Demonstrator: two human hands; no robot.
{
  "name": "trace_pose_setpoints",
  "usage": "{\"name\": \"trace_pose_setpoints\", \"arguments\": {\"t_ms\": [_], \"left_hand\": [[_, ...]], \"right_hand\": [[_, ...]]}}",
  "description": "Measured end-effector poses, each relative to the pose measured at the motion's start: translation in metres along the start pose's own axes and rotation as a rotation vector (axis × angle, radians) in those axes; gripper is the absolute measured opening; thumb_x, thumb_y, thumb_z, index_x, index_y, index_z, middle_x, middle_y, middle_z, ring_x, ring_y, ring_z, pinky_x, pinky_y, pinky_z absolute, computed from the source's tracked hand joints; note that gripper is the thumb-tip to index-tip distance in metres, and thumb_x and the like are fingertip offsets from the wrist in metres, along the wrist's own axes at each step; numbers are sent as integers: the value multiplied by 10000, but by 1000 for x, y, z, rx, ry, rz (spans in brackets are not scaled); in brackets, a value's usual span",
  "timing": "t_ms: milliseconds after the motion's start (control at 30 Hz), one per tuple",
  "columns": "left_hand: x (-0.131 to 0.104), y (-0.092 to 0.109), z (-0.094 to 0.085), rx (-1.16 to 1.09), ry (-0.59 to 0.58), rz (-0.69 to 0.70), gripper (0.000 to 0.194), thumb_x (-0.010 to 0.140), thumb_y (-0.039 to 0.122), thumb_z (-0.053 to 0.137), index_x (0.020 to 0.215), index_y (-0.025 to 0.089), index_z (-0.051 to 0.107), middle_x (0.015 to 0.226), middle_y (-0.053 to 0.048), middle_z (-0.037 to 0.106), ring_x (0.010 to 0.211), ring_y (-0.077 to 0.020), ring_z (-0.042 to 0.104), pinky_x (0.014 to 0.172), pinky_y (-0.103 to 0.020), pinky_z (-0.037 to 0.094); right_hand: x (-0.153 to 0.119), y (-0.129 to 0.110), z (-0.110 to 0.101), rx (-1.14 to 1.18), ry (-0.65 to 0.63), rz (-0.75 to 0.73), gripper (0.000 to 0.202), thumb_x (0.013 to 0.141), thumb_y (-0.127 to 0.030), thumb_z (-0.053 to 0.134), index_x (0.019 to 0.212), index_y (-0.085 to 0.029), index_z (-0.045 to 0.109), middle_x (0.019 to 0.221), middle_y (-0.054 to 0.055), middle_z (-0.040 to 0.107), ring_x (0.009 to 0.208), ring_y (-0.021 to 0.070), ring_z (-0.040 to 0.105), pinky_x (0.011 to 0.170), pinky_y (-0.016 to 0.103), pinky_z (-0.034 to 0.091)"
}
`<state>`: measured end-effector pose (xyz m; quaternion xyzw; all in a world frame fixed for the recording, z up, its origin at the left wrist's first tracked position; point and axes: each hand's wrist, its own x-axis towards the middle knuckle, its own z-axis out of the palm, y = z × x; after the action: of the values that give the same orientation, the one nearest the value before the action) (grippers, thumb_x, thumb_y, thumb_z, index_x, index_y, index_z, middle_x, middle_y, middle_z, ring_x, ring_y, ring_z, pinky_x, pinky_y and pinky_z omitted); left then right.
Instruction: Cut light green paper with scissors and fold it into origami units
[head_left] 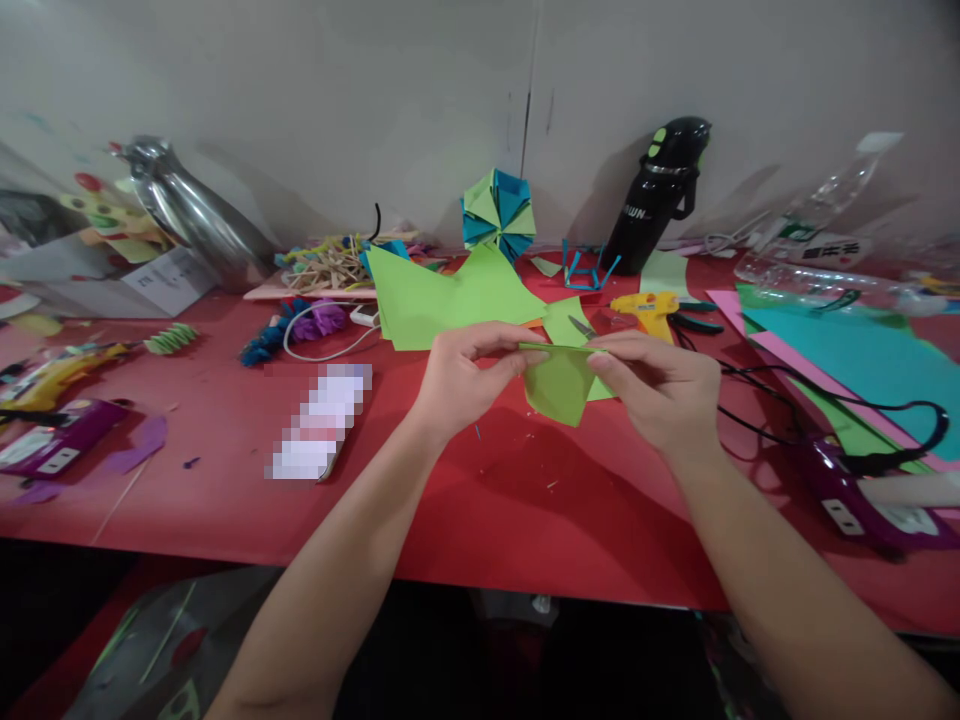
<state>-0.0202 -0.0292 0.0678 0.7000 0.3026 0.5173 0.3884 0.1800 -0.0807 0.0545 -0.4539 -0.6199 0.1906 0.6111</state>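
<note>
Fingers of left hand and right hand are clamping folded green paper; yellow glue gun is lying at its two o'clock

wall: plain grey, vertical seam | table: red top | light: soft shadows on wall

- prob. craft workspace: red table vs. grey wall
- folded-paper ball at back of table
- in front of ball: lg. green sheets, sm. green piece
- front-R of ball: glue gun
- far R of ball: asst. coloured paper
- L of ball: sticks, pile
</note>
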Motion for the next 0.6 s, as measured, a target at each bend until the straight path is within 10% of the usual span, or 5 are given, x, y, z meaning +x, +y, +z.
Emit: {"name": "trace_pose_setpoints", "arguments": {"t_ms": [600], "left_hand": [[-2, 5, -7, 92, -19, 94, 72, 823, 241, 791, 884, 258, 825, 919, -18, 807, 889, -209, 756, 858, -329, 604]], "right_hand": [[-4, -2, -5, -90, -36, -125, 104, 881, -296, 736, 921, -370, 797, 925, 11, 777, 873, 243, 721, 830, 440, 598]]}}
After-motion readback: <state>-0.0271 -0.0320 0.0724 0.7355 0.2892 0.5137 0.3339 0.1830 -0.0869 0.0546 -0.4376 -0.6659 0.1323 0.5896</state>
